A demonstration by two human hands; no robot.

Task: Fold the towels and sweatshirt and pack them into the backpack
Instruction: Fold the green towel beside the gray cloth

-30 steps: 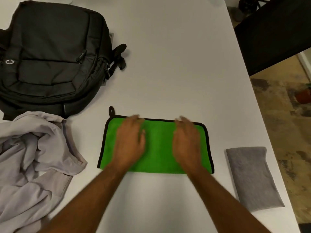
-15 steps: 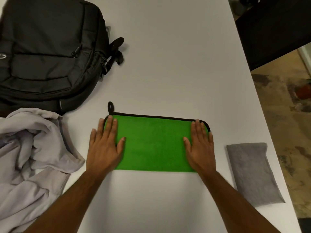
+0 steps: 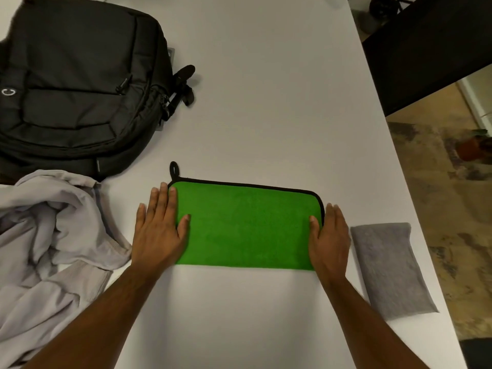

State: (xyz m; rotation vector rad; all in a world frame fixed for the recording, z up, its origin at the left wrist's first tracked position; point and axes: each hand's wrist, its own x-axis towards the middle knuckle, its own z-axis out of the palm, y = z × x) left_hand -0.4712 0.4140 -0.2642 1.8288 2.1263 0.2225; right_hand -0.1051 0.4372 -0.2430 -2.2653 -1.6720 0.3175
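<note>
You are looking down at a white table (image 3: 266,75) that is filling most of the view, its right edge running from far to near. To the right, a mottled brown and tan floor (image 3: 447,209) is showing, with even light falling on it. At the far right, a dark slab of furniture (image 3: 426,49) is crossing above the floor.

Two bare forearms, sleeveless to the frame edge; left hand (image 3: 159,230) and right hand (image 3: 329,239) ringless.
</note>
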